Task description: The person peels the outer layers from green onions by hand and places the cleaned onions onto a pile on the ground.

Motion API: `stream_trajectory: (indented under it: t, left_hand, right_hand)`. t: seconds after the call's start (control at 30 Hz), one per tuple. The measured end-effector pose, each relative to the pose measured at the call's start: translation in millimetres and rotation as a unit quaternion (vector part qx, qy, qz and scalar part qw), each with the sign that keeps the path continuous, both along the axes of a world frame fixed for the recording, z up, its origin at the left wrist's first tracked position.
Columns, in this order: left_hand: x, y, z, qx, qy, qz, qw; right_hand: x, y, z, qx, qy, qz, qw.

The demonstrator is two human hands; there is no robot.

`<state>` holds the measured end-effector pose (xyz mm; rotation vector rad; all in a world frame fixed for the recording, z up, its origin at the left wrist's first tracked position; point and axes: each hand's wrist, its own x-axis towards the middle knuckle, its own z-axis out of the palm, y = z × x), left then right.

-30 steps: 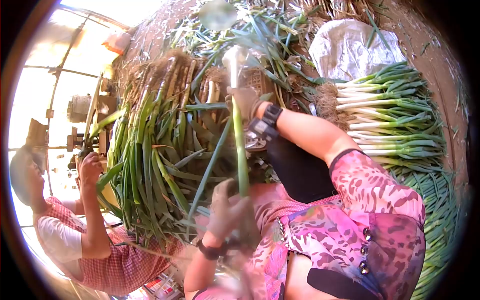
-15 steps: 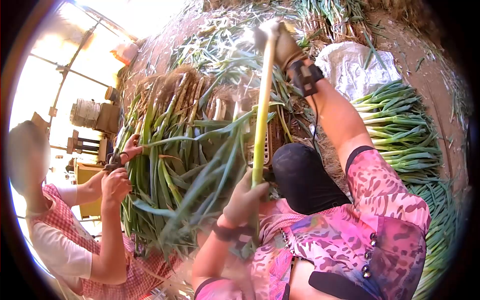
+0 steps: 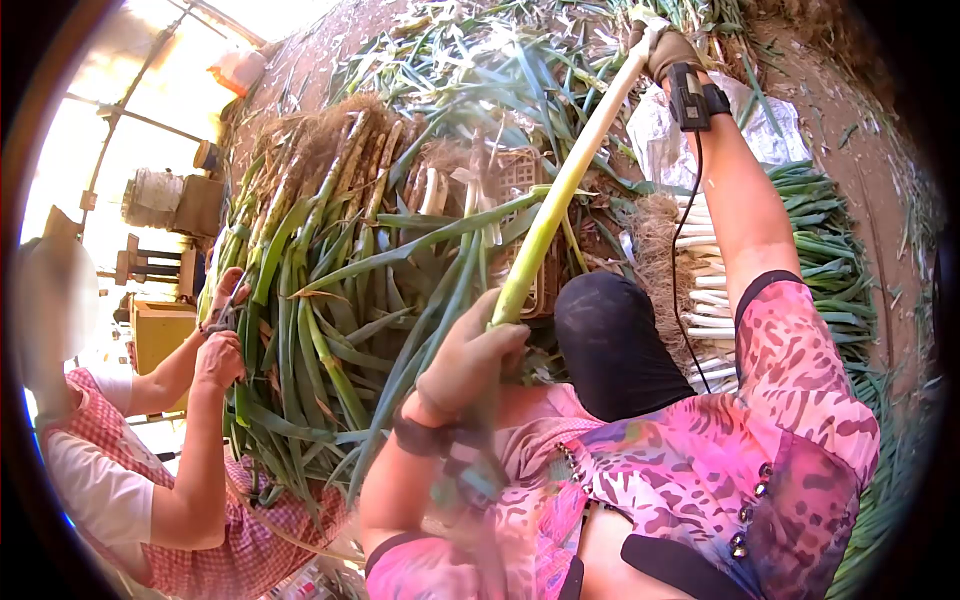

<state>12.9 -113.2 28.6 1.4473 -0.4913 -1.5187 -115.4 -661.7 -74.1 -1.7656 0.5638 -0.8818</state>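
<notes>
Item in hand — one long green onion stalk with white shank and green tops. Slanted upward across the pale lattice plastic crate, white end well beyond the crate, green end on its near side. Gripped at the white end by the gloved right hand, fingers wrapped tight round the shank. Gripped lower, on the green part near the crate's front edge, by the gloved left hand, likewise clamped on the stalk. Black band on each wrist.

Left of the crate: large heap of green stalks with brown, soil-matted root ends. Judged as not yet cleaned, a good share of the work left.

Right of the crate: orderly stack of stalks with clean white shanks, laid side by side, root ends turned toward the crate. Judged as the finished share, already sizeable.

Beyond the crate: loose green leaves strewn over bare earth, seemingly trimmings. Beyond and to the right of the crate: crumpled white plastic sack.

Far left of the crate, past the heap — a co-worker in a red checked top, both hands raised close together at the heap's edge and closed on something small and dark, kind impossible to tell.

Overall standing, as a judgement: midway, with one stalk in work and plenty both done and undone.
</notes>
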Motion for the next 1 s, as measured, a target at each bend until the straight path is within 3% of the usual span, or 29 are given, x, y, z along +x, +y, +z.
stream_trajectory:
  t: [0.07, 0.2, 0.4, 0.5, 0.57, 0.63, 0.73, 0.77, 0.87, 0.9, 1.0]
  left_hand:
    - [13.3, -3.8, 6.5, 0.013, -0.012, 0.003, 1.0]
    - [33.9, 5.0, 10.5, 0.047, -0.006, 0.017, 0.999]
    - [70.8, 77.1, 12.0, 0.099, -0.047, 0.116, 0.987]
    - [82.5, 64.7, 6.5, 0.054, -0.036, 0.203, 0.977]
    - [96.6, 36.9, -18.4, 0.009, -0.052, 0.226, 0.973]
    - [108.7, 11.7, -41.4, -0.017, -0.071, 0.228, 0.971]
    - [120.1, -15.0, -81.6, -0.072, -0.099, 0.239, 0.963]
    - [120.5, -24.2, -89.2, -0.093, -0.109, 0.243, 0.959]
    - [123.6, -37.6, -111.4, -0.111, -0.17, 0.281, 0.938]
    - [127.7, -38.3, -127.0, -0.121, -0.205, 0.281, 0.93]
    - [139.9, -42.7, -176.5, -0.137, -0.279, 0.33, 0.891]
  right_hand:
    - [34.6, -73.4, -82.5, -0.167, 0.08, -0.129, 0.974]
    - [59.7, -14.4, -41.7, -0.115, 0.144, -0.219, 0.958]
    - [74.6, -14.0, -11.2, -0.22, 0.113, -0.321, 0.914]
    - [128.8, 63.0, -10.5, -0.265, 0.043, -0.19, 0.944]
    - [174.1, 141.0, -51.9, -0.239, 0.065, -0.046, 0.968]
    - [201.0, 224.3, -108.9, -0.216, 0.154, 0.052, 0.963]
    - [202.1, 327.0, -193.3, -0.187, 0.364, 0.119, 0.905]
    - [202.0, 338.4, -186.1, -0.133, 0.475, 0.166, 0.854]
    - [202.0, 320.2, -136.6, -0.074, 0.477, 0.162, 0.861]
    - [188.7, 309.2, -112.8, -0.139, 0.463, 0.192, 0.854]
    - [196.7, 225.3, -206.5, -0.292, 0.483, 0.071, 0.823]
